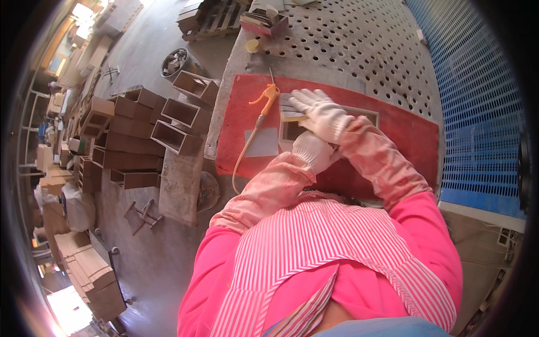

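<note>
Both my hands wear white gloves, with pale red sleeve covers above. My right hand (317,109) reaches across to the left with its fingers stretched out flat, at the edge of a flat grey piece with a yellowish edge (291,118). Whether it presses on that piece I cannot tell. Just below, my left hand (314,150) is over an open wooden box frame (370,115); the right wrist hides its fingers. The frame lies on a red mat (404,143). Left of it are an orange air blow gun (268,101) with a hose and a light grey square sheet (261,142).
The workbench (337,45) has a top full of holes, with a small box of flat pieces (264,23) and a yellow round lid (252,46). A blue slotted panel (477,112) borders the right. Open wooden boxes (126,135) and a bin (178,62) stand at left.
</note>
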The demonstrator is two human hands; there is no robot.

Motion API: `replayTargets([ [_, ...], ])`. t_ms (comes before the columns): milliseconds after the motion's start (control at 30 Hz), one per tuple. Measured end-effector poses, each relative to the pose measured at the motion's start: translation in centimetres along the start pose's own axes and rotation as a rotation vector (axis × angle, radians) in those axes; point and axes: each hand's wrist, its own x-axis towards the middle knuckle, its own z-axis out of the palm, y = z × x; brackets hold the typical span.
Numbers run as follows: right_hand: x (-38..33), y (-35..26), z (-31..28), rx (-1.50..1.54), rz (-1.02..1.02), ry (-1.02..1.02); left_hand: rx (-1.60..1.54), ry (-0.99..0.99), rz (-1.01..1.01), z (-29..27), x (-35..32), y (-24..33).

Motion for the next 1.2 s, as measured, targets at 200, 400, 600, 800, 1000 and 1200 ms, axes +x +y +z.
replayTargets([
  [200,-2.9,2.1,-0.7,-0.139,-0.004,-0.053,0.064,-0.117,0.009,0.2,0.0,0.0],
  [400,1.4,1.5,1.7,0.019,-0.151,0.038,0.022,0.152,0.07,1.1,0.3,-0.8],
  [600,1.2,-2.5,1.9,0.368,-0.439,-0.217,-0.211,0.056,-0.066,-0.8,-0.7,-0.4],
  [800,-4.4,-1.5,-2.3,1.043,0.146,0.41,-0.684,0.593,-0.107,-4.5,-3.9,-3.5],
  [1000,-7.3,-7.8,4.7,-0.042,-0.052,0.478,-1.003,0.236,-0.26,-4.4,-5.0,-8.0],
  [1200,-14.3,-4.2,2.7,-0.282,0.032,0.455,-0.398,0.371,0.007,-2.8,-3.1,-6.8],
])
